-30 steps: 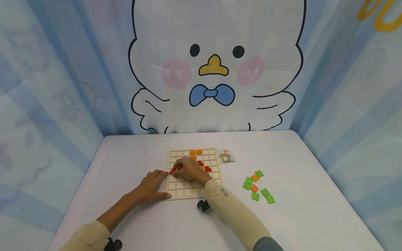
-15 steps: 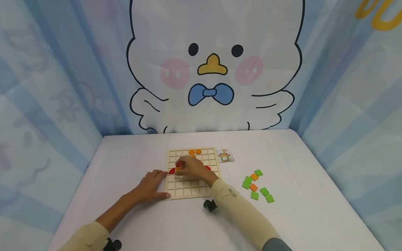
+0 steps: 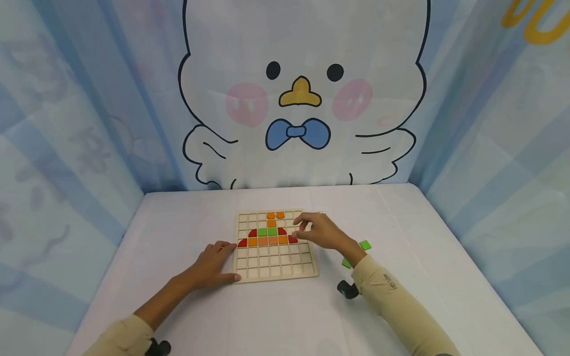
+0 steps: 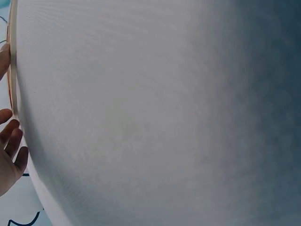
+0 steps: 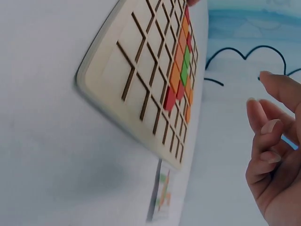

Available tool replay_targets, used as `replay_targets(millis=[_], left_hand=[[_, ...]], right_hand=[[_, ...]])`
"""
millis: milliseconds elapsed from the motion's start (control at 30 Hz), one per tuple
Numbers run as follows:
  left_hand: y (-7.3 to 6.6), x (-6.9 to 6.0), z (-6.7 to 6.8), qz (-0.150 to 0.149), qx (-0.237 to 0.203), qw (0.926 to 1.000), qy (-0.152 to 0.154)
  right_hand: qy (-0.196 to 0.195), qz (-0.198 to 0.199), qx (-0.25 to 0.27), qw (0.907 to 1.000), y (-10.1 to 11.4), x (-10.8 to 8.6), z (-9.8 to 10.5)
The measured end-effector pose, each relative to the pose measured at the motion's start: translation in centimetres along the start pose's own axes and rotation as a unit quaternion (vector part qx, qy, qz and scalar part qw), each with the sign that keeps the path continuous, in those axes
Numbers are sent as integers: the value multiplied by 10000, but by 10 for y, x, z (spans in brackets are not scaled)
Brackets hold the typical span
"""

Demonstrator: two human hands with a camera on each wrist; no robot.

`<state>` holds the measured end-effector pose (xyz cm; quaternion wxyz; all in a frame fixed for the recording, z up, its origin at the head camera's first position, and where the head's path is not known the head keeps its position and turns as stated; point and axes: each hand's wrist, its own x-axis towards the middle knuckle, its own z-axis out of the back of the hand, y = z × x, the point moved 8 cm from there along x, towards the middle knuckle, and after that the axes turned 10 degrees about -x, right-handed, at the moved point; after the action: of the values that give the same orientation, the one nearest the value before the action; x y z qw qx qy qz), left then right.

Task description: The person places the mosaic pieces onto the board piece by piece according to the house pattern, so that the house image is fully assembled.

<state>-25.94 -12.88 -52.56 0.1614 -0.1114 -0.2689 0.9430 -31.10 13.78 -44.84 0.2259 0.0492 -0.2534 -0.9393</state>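
Observation:
A wooden grid board point(image 3: 276, 259) lies on the table with coloured pieces in its upper half. Two orange round pieces point(image 3: 275, 215) sit at the top, above an orange square point(image 3: 271, 224). Lower come green squares point(image 3: 267, 232) between red rounded pieces point(image 3: 253, 233), then a row of orange squares point(image 3: 268, 241) with red ends. My left hand point(image 3: 211, 267) touches the board's left edge, fingers and thumb spread. Over the board's right edge hovers my right hand point(image 3: 324, 231), fingers bent loosely; the right wrist view shows thumb and index finger apart, holding nothing.
Right of the board lie loose green tiles point(image 3: 365, 244), others hidden by my right arm. A small pattern card point(image 5: 163, 195) is beside the board, mostly covered by the hand in the head view. A printed curtain point(image 3: 303, 163) stands behind the table.
My right hand has left a red piece at the left of the pattern and moved right across the board, uncovering the green and orange squares. My left hand stays at the edge.

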Motion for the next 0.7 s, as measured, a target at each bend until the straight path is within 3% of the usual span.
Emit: replay_targets(millis=[167, 333, 700], left_hand=[[0, 1, 0, 73, 8, 10000, -6], [2, 1, -1, 150, -13, 9999, 41], [3, 2, -1, 77, -66, 9999, 11]], right_hand=[[-243, -461, 7, 9986, -35, -29, 29], [-308, -841, -128, 9959, -67, -57, 45], [-184, -1441, 158, 9893, -127, -99, 42]])
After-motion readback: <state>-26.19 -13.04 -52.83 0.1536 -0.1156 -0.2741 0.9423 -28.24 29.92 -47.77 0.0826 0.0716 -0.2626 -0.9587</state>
